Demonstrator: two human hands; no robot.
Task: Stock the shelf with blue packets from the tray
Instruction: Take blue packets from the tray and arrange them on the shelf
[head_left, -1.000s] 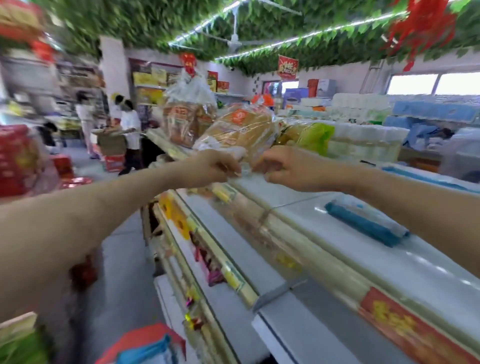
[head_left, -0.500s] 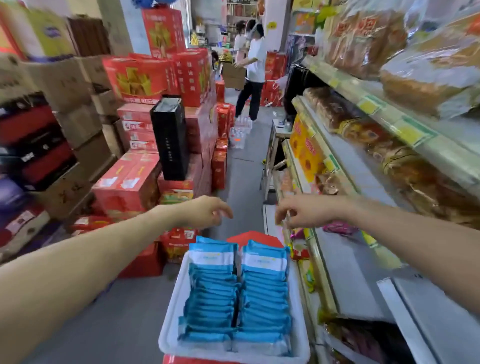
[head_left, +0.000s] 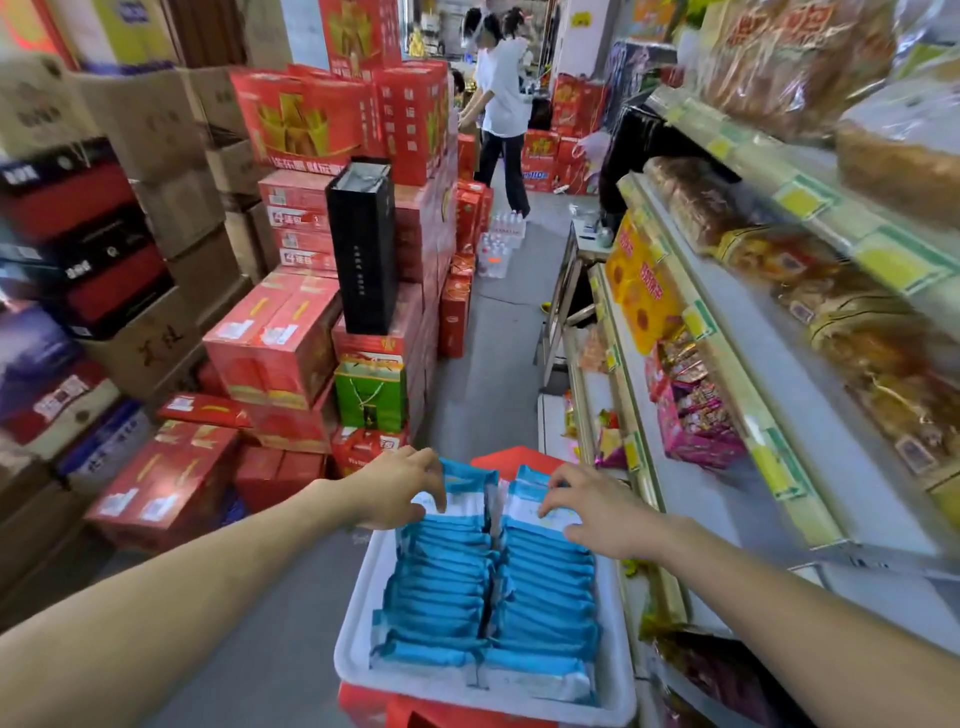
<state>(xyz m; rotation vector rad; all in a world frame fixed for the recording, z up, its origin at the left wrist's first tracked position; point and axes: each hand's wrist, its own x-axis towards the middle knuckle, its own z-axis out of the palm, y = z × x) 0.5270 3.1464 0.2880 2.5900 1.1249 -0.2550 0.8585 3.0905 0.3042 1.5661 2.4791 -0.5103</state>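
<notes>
A white tray (head_left: 358, 613) sits low in front of me on a red stool (head_left: 511, 458). It holds two rows of upright blue packets, a left row (head_left: 441, 587) and a right row (head_left: 545, 597). My left hand (head_left: 395, 488) is at the far end of the left row, fingers over the packet tops and thumb on the front face. My right hand (head_left: 597, 512) grips the far packets of the right row the same way. The shelf (head_left: 810, 431) runs along my right with bare white space on its middle level.
Stacked red cartons (head_left: 291, 338) and a black bag (head_left: 363, 244) line the left of the narrow aisle. Bread and snack bags fill the shelf levels on the right. A person (head_left: 501, 104) stands far down the aisle beside bottled water packs (head_left: 498, 244).
My view dropped from the top shelf to the tray. Both hands came down from above the tray onto the far ends of the two packet rows.
</notes>
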